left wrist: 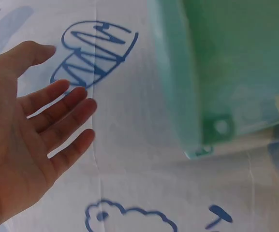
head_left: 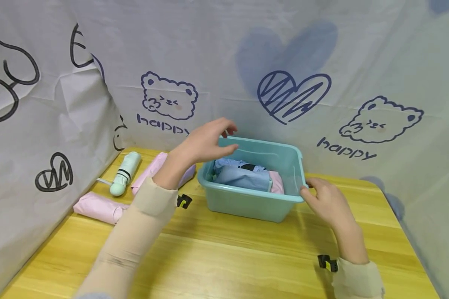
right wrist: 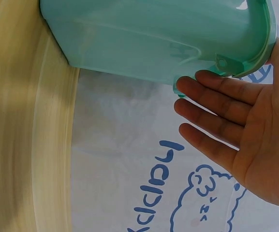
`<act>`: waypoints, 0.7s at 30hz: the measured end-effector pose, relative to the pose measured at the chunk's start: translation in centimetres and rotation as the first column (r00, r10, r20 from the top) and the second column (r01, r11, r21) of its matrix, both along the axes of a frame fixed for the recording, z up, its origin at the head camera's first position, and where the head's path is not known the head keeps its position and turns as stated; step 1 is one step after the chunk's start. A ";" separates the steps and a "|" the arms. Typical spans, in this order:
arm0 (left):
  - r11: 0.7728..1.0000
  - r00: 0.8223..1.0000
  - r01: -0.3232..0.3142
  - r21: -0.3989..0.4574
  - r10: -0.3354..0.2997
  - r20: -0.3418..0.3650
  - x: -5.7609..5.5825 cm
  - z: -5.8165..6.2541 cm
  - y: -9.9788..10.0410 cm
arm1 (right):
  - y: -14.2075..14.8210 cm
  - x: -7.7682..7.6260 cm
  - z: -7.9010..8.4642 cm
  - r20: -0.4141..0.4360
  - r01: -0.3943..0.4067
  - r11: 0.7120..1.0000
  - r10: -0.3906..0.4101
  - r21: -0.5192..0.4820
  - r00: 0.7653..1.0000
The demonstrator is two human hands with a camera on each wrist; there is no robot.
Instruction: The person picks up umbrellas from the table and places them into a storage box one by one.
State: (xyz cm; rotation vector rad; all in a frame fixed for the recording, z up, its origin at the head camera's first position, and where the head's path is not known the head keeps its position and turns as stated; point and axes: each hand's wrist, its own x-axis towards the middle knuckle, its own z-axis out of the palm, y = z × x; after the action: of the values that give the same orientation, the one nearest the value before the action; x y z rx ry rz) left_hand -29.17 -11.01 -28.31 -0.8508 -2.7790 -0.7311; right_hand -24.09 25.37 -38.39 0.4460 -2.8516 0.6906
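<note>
My left hand (head_left: pixel 209 140) hovers over the left end of a teal plastic bin (head_left: pixel 243 205), its fingers loosely bent and holding nothing. In the left wrist view, that hand's palm and spread fingers show apart from the bin wall. At the bin's right end is my right hand (head_left: pixel 327 201), thumb at the rim. Its fingers (right wrist: pixel 216 104) stretch straight beside the outer wall in the right wrist view, fingertips close to a small tab under the rim. Inside the bin lie a blue folded umbrella (head_left: pixel 243 177) and a pink bundle (head_left: pixel 276 182), partly covered by the blue one.
On the wooden table (head_left: pixel 247 257), left of the bin, lie a mint folding umbrella (head_left: pixel 126 172), a pink bundle (head_left: pixel 99 207) and another pink one (head_left: pixel 149 170) beside a purple piece (head_left: pixel 188 175), partly behind my left arm. Printed white cloth (head_left: pixel 224 54) hangs behind.
</note>
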 end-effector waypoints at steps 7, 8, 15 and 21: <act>0.977 0.995 -0.097 0.189 0.102 -0.019 1.2 -2.4 -2.9 | 0.0 -0.1 -0.2 -0.007 -0.006 1.000 0.006 -0.001 1.000; 0.970 0.993 -0.114 0.215 0.119 -0.014 1.4 -2.8 -3.3 | 0.1 -0.1 -0.2 -0.009 -0.006 1.000 0.006 -0.001 1.000; 0.920 0.965 -0.254 0.299 0.260 0.020 2.3 -5.8 -5.6 | 0.1 0.2 -0.1 -0.016 0.002 1.000 -0.001 0.004 1.000; 0.892 0.913 -0.405 0.199 0.404 0.048 2.3 -8.6 -7.1 | -0.1 0.2 0.1 -0.028 0.005 0.999 -0.003 0.048 1.000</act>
State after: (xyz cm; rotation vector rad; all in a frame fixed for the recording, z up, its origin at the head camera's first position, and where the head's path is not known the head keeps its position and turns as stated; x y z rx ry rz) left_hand -26.87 -18.06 -36.90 -0.2156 -2.6858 -0.9129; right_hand -23.85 25.31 -38.29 0.4530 -2.8473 0.6119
